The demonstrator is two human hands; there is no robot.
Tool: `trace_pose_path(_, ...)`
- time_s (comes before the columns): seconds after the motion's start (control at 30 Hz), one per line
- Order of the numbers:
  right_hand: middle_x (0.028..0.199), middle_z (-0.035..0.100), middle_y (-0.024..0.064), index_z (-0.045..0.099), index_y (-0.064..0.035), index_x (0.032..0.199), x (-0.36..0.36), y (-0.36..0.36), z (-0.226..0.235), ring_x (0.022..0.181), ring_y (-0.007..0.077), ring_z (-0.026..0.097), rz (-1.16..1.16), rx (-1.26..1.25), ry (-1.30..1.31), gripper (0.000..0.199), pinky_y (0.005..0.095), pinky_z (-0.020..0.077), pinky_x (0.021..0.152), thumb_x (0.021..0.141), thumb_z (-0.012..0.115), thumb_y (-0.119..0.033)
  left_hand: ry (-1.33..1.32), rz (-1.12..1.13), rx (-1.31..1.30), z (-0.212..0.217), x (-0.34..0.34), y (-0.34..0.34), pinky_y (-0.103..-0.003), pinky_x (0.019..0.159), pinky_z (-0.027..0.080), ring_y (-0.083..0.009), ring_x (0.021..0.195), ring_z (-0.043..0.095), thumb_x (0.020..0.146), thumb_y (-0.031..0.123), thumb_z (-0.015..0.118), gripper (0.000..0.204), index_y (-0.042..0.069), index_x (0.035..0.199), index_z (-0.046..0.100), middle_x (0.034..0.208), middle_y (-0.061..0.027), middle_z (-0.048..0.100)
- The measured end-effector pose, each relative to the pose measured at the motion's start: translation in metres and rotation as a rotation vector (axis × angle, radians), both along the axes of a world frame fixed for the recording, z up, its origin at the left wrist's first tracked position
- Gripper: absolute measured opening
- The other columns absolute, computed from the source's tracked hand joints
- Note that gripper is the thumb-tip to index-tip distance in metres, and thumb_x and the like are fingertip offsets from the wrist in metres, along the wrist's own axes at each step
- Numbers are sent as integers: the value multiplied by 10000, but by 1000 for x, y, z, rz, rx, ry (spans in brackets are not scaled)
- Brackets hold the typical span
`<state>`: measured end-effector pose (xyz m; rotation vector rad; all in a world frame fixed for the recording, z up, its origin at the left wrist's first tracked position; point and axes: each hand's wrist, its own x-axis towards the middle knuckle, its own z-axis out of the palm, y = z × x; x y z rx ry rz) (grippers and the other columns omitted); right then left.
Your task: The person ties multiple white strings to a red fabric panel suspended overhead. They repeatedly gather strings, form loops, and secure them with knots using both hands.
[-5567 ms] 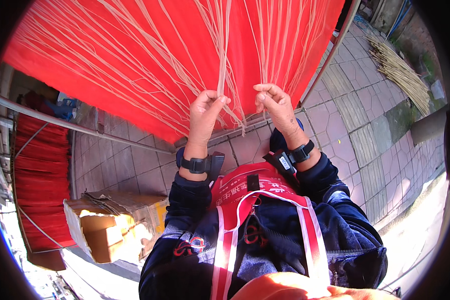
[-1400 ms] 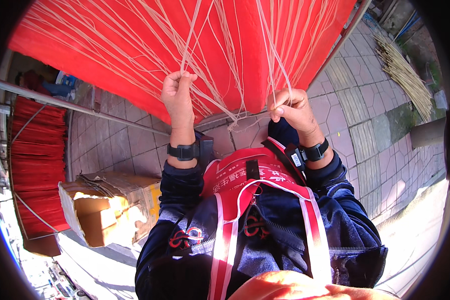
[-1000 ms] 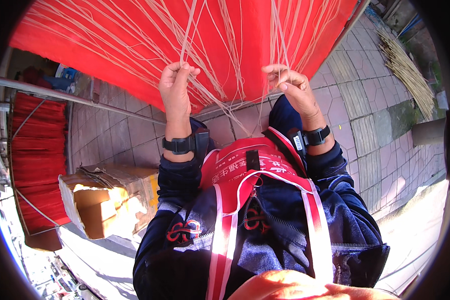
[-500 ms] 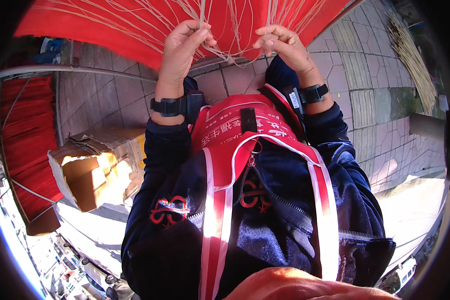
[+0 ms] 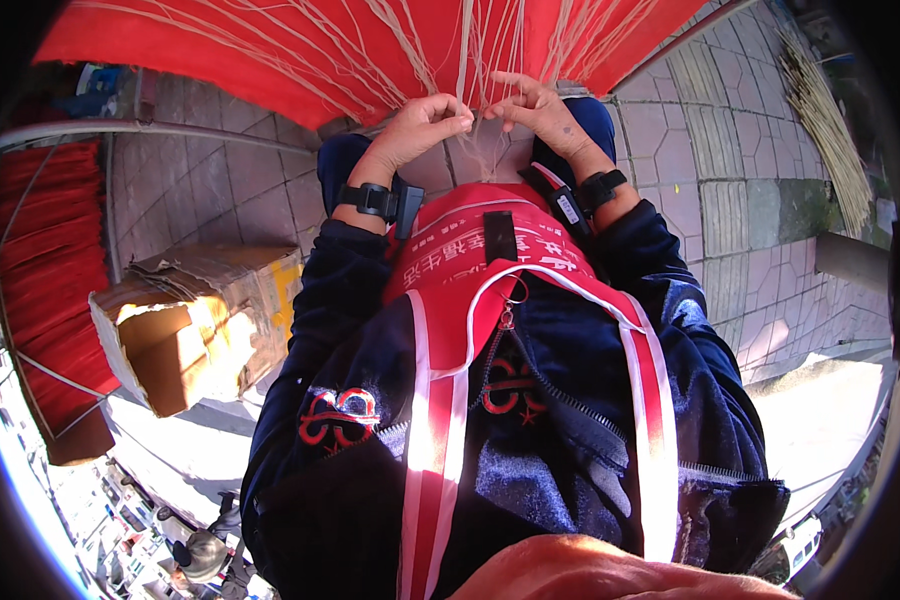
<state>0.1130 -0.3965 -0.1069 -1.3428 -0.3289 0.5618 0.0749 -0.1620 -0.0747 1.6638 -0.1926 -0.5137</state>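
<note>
A red cloth (image 5: 185, 62) is stretched across the far side, and many pale loose threads (image 5: 467, 45) run over it toward me. My left hand (image 5: 418, 130) pinches some of these threads between thumb and forefinger, just off the cloth's near edge. Close beside it, my right hand (image 5: 545, 115) has thumb and fingers curled around threads, with the forefinger stretched partly out. Between and below the two hands, the thread ends hang in a loose tangle over my red apron (image 5: 440, 235). Exactly which strands each hand grips is too fine to make out.
An open cardboard box (image 5: 270, 290) stands at my left, beside more red fabric (image 5: 55, 270) on a frame. A metal bar (image 5: 210, 130) runs along the cloth's left side. Thin sticks (image 5: 820, 130) lie on the paving at far right. A person in a cap (image 5: 205, 555) appears lower left.
Both hands have come nearer to each other and closer to my body. The threads are now gathered between them instead of spanning a wide gap. A capped person has come into view lower left.
</note>
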Motion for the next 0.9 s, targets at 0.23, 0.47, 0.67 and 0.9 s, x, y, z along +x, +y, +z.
trace_pose_path(0.23, 832, 679, 31, 675, -29, 1033, 2, -1, -3, 721, 83, 604, -36, -55, -65, 176, 214, 494, 682, 907, 616, -137, -8, 145, -42, -21, -1, 14, -261, 816, 467, -99, 881, 609, 919, 190, 589, 156, 46, 948, 643, 916, -18, 669)
trace_pose_path(0.47, 781, 662, 26, 678, -27, 1012, 12, -20, 8, 669, 77, 592, -308, 77, -47, 176, 202, 482, 645, 923, 602, -158, -48, 500, -263, -19, 7, 50, -263, 757, 495, -151, 842, 656, 959, 180, 532, 179, 34, 993, 631, 870, -53, 670)
trace_pose_path(0.67, 773, 643, 36, 663, -15, 1021, 28, -50, 19, 638, 94, 574, -542, 283, -16, 172, 212, 477, 627, 931, 585, -140, -251, 808, -382, -1, 7, 91, -291, 720, 534, -168, 744, 649, 952, 166, 548, 177, 5, 994, 610, 831, -75, 654)
trace_pose_path(0.9, 778, 637, 53, 646, 9, 1033, 43, -93, 24, 653, 112, 579, -784, 314, -127, 177, 220, 480, 618, 930, 581, -119, -481, 1088, -296, 21, 5, 118, -251, 662, 523, -152, 714, 641, 938, 149, 571, 163, 0, 991, 610, 826, -79, 654)
